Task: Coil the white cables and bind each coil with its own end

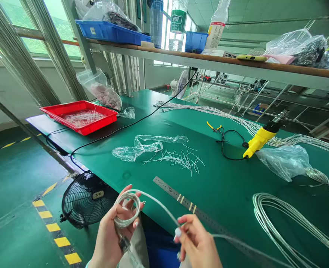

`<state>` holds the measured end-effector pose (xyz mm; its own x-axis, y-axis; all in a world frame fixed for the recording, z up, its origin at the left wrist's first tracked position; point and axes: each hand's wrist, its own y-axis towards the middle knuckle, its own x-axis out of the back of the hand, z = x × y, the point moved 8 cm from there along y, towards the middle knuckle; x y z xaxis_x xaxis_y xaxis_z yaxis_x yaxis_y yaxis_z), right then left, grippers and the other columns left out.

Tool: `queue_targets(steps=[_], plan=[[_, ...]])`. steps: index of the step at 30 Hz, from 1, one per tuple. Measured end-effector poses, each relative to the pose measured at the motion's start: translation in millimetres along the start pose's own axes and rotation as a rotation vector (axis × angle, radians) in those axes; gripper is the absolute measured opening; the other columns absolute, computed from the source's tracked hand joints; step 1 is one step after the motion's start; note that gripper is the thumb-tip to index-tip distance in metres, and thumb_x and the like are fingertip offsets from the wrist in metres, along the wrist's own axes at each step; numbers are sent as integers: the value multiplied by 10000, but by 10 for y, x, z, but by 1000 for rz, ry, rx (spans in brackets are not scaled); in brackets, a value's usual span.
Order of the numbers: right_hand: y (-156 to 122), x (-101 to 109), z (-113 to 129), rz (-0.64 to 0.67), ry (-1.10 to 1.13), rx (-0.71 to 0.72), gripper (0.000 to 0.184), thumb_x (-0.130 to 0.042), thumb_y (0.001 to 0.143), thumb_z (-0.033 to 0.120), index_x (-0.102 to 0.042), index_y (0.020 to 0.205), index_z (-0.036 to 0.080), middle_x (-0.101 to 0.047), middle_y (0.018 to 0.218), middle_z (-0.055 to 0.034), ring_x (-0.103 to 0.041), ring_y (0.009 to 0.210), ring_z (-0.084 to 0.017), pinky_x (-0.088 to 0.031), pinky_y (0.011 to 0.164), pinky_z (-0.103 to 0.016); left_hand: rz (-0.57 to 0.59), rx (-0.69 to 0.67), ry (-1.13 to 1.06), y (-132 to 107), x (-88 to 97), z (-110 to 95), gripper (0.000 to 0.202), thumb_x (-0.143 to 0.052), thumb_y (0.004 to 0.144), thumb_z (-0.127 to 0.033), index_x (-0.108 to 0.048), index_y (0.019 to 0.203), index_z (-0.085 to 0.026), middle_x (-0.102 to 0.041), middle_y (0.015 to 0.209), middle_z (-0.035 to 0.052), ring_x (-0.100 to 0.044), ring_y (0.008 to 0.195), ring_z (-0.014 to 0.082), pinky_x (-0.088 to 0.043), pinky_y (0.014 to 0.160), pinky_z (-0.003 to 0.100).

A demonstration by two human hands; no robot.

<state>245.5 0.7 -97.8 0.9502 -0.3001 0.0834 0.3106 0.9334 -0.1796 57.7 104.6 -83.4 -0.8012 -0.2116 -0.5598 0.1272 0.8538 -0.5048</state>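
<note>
My left hand (111, 234) is closed around a small coil of clear-sheathed braided wire (126, 210), low in the view at the edge of the green work mat (225, 186). My right hand (198, 242) pinches the same wire a little to the right, with a length of it running between my hands. A steel ruler (175, 192) with tape marks lies on the mat just beyond my right hand. A larger loop of the same wire (276, 219) lies to the right.
A yellow heat gun (261, 139), yellow-handled pliers (213, 126), wire clippings (178, 160) and plastic film (142, 145) lie on the mat. A red tray (79, 116) stands at its far left. A black fan (87, 199) sits on the floor left. A shelf (209, 56) runs overhead.
</note>
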Motion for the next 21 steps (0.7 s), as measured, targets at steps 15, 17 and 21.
queue_targets(steps=[15,17,21], plan=[[-431,-352,1277,-280,-1226,1191,393,-373,966,92,-589,655,198,-518,506,33,-472,442,-150,-250,454,-310,198,-153,435,-155,-188,38,674,-671,807,-410,-411,1428,-385,-640,1282,41,-664,964,295,-570,550,308],[-407,-388,1286,-210,-1212,1174,407,-374,945,80,-545,599,206,-503,498,27,-471,450,-155,-232,459,-317,209,-138,459,-185,-231,47,703,-706,781,-423,-432,1423,-335,-657,1254,74,-669,973,308,-582,592,317],[-396,-462,1277,-113,-1182,1189,386,-377,896,48,-494,562,202,-497,500,23,-474,456,-147,-195,456,-318,256,-140,492,-235,-325,63,697,-775,719,-446,-524,1343,-265,-674,1195,116,-680,899,293,-585,595,306]])
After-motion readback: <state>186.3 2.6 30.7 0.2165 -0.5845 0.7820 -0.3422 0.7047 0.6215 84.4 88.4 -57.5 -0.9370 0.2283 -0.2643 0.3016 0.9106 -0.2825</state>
